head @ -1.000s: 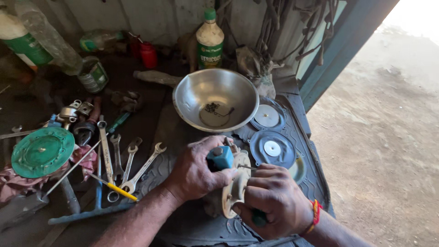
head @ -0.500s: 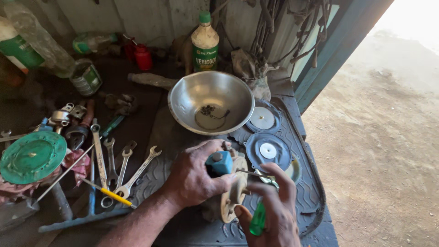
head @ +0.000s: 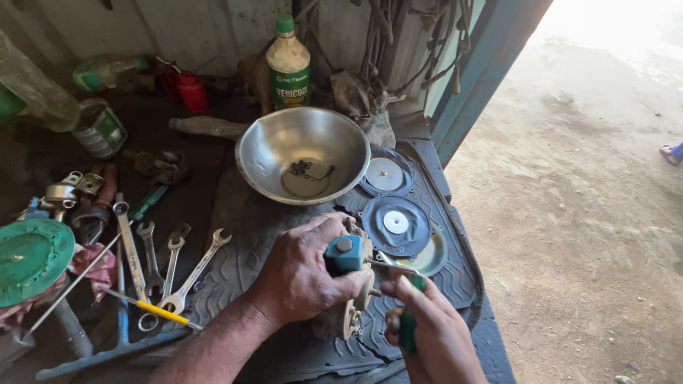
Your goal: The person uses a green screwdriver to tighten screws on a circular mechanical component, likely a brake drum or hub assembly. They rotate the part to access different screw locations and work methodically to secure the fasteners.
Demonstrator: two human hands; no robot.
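Observation:
My left hand [head: 302,274] grips a small metal part with a blue cap [head: 346,254], holding it upright on the dark rubber mat [head: 242,242]. My right hand [head: 427,334] is closed around a green-handled screwdriver [head: 407,323], whose shaft tip [head: 388,264] touches the part beside the blue cap. Just behind the hands stands a steel bowl [head: 302,153] with a few small dark bits in it. Two round black diaphragms with metal centres [head: 395,224] lie on the mat to the right of the bowl.
Several spanners [head: 153,259] and a yellow-handled tool [head: 153,309] lie at left, near a green round cover [head: 32,259]. Bottles [head: 288,64], a can [head: 99,131] and a red container [head: 191,89] stand at the back wall. The bench edge and a sandy floor [head: 590,213] lie to the right.
The right hand has shifted lower and right on the screwdriver, showing its green handle. The left hand keeps its grip on the blue-capped part. The view has moved slightly.

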